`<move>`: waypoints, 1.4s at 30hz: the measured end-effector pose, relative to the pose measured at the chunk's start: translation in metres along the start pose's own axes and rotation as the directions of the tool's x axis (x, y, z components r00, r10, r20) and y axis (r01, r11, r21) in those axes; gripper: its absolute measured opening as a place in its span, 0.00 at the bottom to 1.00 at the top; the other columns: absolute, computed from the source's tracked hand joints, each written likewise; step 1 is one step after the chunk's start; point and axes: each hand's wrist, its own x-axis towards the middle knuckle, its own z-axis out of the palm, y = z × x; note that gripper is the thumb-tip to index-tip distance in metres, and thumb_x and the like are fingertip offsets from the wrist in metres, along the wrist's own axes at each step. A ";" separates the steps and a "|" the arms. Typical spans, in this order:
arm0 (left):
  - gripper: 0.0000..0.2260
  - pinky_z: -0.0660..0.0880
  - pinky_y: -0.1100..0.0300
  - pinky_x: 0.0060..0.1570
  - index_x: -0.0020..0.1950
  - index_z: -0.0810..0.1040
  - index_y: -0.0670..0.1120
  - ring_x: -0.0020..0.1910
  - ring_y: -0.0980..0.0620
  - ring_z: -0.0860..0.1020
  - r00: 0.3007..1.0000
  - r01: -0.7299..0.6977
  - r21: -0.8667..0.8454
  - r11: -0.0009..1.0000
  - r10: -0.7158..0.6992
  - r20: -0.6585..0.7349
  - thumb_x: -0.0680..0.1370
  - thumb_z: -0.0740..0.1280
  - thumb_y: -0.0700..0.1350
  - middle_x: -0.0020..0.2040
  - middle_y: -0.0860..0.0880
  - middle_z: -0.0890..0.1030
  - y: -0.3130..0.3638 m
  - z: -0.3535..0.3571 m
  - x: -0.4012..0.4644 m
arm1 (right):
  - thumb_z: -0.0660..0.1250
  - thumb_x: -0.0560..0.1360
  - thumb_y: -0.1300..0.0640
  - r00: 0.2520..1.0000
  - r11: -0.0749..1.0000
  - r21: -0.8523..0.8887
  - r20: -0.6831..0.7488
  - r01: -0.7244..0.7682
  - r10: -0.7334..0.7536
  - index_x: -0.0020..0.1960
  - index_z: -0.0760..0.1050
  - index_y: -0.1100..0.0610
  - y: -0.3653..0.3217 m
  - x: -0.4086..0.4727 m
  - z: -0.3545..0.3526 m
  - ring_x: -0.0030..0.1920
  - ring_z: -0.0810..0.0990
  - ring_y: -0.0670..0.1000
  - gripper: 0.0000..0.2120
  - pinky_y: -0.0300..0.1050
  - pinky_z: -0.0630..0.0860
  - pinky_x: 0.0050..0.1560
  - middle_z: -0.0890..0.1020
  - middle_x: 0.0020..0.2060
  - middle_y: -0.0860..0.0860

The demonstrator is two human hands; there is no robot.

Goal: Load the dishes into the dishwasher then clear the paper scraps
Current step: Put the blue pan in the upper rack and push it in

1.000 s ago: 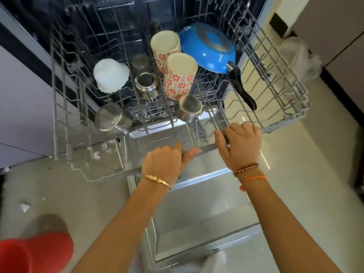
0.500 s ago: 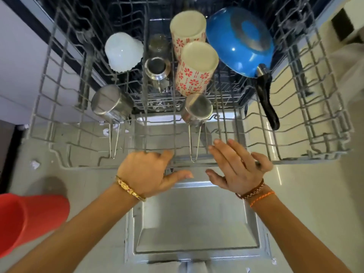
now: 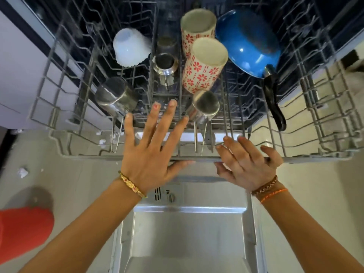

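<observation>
The left hand (image 3: 151, 152) is held flat, fingers spread, against the front rail of the dishwasher rack (image 3: 59, 146). The right hand (image 3: 246, 164) is held beside it, fingers loosely extended, nothing gripped. Cups, steel tumblers and a blue pan (image 3: 248, 42) are seated in the rack; a paper scrap (image 3: 22, 172) is located on the floor at left.

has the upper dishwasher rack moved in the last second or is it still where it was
Yes. The rack has slid inward, toward the tub: measured against the open door, its front rail now uncovers the detergent dispenser it earlier hid.

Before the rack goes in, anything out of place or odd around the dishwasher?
Paper scraps lie on the floor left of the rack, uncleared. The blue pan leans tilted, its black handle reaching toward the rack's front. Nothing looks spilled or broken.
</observation>
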 end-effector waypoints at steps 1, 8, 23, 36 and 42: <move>0.33 0.45 0.39 0.69 0.75 0.55 0.48 0.75 0.48 0.40 1.000 0.011 0.001 1.000 -0.011 0.005 0.77 0.43 0.67 0.72 0.43 0.58 -0.001 0.004 0.008 | 0.52 0.74 0.46 1.000 1.000 0.005 0.023 0.002 -0.002 0.61 0.66 0.52 0.005 0.003 0.007 0.55 0.71 0.49 0.19 0.49 0.54 0.59 0.73 0.55 0.47; 0.34 0.46 0.39 0.66 0.68 0.65 0.43 0.70 0.39 0.56 0.994 0.049 -0.085 0.995 -0.040 0.098 0.77 0.39 0.65 0.70 0.40 0.68 -0.027 0.036 0.080 | 0.49 0.75 0.46 0.997 1.000 0.014 0.082 0.012 -0.013 0.56 0.67 0.51 0.029 0.038 0.074 0.53 0.70 0.51 0.15 0.46 0.60 0.49 0.70 0.49 0.50; 0.37 0.72 0.40 0.58 0.62 0.76 0.40 0.60 0.38 0.76 0.999 0.031 -0.137 0.990 -0.027 0.033 0.77 0.41 0.65 0.60 0.41 0.79 -0.057 0.092 0.166 | 0.40 0.77 0.45 0.997 0.997 -0.081 0.075 -0.002 0.009 0.52 0.65 0.54 0.064 0.072 0.173 0.42 0.65 0.51 0.19 0.45 0.58 0.40 0.64 0.42 0.51; 0.36 0.77 0.50 0.50 0.46 0.83 0.42 0.46 0.44 0.83 1.000 0.011 -0.148 0.989 -0.011 0.000 0.77 0.44 0.66 0.44 0.44 0.85 -0.056 0.105 0.167 | 0.51 0.72 0.47 0.945 0.959 0.011 0.172 -0.283 0.277 0.58 0.66 0.56 0.042 0.078 0.167 0.56 0.68 0.55 0.20 0.50 0.61 0.54 0.67 0.50 0.53; 0.27 0.60 0.49 0.56 0.58 0.72 0.47 0.60 0.44 0.68 0.969 0.075 0.085 0.994 -0.053 -0.239 0.72 0.54 0.67 0.55 0.46 0.81 -0.053 0.107 0.163 | 0.56 0.70 0.53 0.733 0.738 0.102 0.267 -0.667 0.625 0.68 0.57 0.62 0.013 0.096 0.155 0.68 0.57 0.58 0.28 0.48 0.35 0.72 0.61 0.64 0.56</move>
